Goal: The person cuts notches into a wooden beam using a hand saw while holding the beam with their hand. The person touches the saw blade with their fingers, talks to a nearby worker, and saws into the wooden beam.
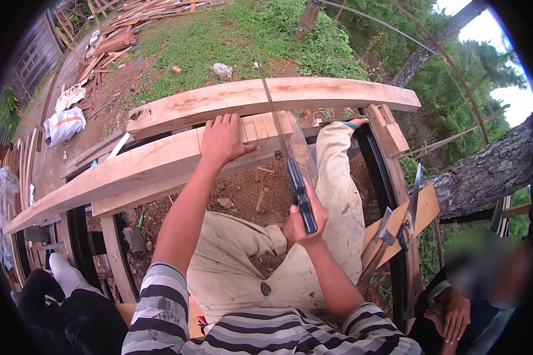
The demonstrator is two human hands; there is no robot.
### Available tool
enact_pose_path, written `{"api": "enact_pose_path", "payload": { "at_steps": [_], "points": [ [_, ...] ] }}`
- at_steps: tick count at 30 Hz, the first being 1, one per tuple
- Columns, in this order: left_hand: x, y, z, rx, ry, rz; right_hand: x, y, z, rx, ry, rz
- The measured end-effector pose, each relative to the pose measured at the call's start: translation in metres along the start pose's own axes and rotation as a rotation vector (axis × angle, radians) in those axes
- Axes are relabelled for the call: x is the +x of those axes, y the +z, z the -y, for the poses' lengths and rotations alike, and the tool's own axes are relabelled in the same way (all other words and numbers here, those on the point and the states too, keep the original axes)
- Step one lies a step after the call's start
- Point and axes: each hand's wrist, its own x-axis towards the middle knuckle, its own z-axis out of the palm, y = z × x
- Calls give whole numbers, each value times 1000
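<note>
My right hand point(307, 216) is closed around the black handle of a handsaw point(296, 183). Its narrow blade points away from me and crosses the near wooden beam point(160, 157) close to the beam's right end. Dark lines are marked across the wood just left of the blade. My left hand point(224, 141) grips the same beam left of those marks, fingers over its top and thumb stretched toward the blade. Sawdust lies on a surface right of the blade. Past the near beam rests a second, thicker beam point(337, 92), which the blade's far part overlaps in view.
My right foot point(356, 123) is up on the trestle point(391, 171). More saws point(405, 234) stand by the trestle's right side. A person point(456, 313) sits at right, and another point(71, 307) at lower left. A tree trunk point(485, 171) leans behind; piled planks point(115, 41) lie far left.
</note>
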Motion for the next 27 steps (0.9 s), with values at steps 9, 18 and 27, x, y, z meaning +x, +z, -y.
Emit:
{"api": "enact_pose_path", "payload": {
  "at_steps": [9,18,27],
  "points": [
    [4,-11,10,5,15,10,-158,-79,74,-196,256,19],
    [4,-1,-2,17,46,3,57,15,9,350,294,-35],
    [3,-19,-8,53,84,12,-172,-90,94,-272,193,34]
  ]
}}
